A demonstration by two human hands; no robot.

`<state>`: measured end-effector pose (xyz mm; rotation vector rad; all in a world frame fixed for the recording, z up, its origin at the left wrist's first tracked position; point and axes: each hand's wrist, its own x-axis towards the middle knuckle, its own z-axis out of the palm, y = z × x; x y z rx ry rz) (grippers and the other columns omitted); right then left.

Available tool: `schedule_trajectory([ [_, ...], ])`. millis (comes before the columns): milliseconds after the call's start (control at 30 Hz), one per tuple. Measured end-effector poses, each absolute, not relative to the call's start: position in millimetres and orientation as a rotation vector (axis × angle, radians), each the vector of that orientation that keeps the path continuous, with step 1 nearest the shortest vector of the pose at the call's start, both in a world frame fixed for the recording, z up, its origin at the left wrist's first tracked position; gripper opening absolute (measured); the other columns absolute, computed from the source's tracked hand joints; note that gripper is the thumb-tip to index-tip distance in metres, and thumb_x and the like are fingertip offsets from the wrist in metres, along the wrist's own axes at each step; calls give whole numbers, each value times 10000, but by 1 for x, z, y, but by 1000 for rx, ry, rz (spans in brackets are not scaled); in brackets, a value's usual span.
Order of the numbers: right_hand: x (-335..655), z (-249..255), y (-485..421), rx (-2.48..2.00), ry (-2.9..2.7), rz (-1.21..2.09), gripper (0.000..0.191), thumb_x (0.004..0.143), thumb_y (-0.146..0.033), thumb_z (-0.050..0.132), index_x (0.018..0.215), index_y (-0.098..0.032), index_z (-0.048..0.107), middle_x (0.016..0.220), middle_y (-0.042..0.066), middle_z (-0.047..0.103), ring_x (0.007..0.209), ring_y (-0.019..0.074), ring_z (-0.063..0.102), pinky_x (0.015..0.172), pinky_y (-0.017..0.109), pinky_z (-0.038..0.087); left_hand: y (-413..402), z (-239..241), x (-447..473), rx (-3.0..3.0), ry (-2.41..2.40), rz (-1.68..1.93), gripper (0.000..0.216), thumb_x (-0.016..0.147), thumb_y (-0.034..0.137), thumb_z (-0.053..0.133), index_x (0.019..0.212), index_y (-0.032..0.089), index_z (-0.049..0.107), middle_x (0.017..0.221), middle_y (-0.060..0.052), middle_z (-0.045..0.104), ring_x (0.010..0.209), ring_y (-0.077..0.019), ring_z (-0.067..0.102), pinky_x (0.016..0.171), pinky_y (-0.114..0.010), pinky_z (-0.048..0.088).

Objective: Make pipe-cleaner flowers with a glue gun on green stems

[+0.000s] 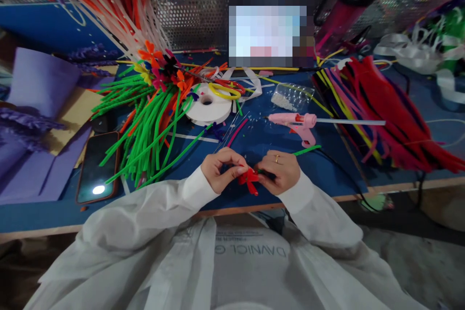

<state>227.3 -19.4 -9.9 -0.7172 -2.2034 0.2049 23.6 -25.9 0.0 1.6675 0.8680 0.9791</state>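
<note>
A small red pipe cleaner flower (249, 180) is between my two hands, above the front edge of the blue table. My left hand (224, 168) pinches one of its petals between thumb and forefinger. On the other side, my right hand (279, 170) has its fingers closed round a green pipe cleaner stem (307, 150), which sticks out past the knuckles to the right and meets the flower. Just beyond my right hand lies a pink glue gun (300, 123) with a clear glue stick in its back. A magenta pipe cleaner piece (238, 133) rests beyond my left hand.
Finished flowers and green pipe cleaners (156, 126) spread on the left, beside a phone (98, 167) and purple paper (43, 77). A white ribbon roll (209, 106) and a bag of beads (292, 98) lie behind. Red pipe cleaner bundles (388, 111) and a pink bottle (358, 5) are right.
</note>
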Motion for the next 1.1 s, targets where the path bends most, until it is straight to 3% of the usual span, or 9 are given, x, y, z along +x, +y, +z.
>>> schedule_trajectory([
  [533, 228, -13, -23, -689, -2229, -28, 420, 913, -472, 428, 658, -183, 597, 539, 15, 568, 505, 119, 448, 511, 271, 328, -23, -5, 24, 1764, 758, 1057, 205, 821, 362, 611, 776, 164, 638, 785, -86, 702, 777, -183, 601, 782, -355, 467],
  [900, 227, -24, -20, -592, -2171, -157, 368, 893, -454, 476, 680, -177, 589, 570, 7, 586, 519, 116, 467, 532, 264, 346, -22, -4, 26, 1696, 609, 1064, 286, 773, 402, 670, 776, 119, 627, 745, -72, 666, 610, -119, 585, 581, -252, 479],
  [1100, 227, -23, -18, -588, -2181, -181, 355, 884, -455, 497, 687, -178, 597, 591, 9, 610, 535, 117, 491, 531, 261, 349, -19, -6, 26, 1629, 574, 1052, 310, 747, 406, 697, 778, 113, 601, 736, -66, 675, 576, -105, 579, 557, -238, 483],
])
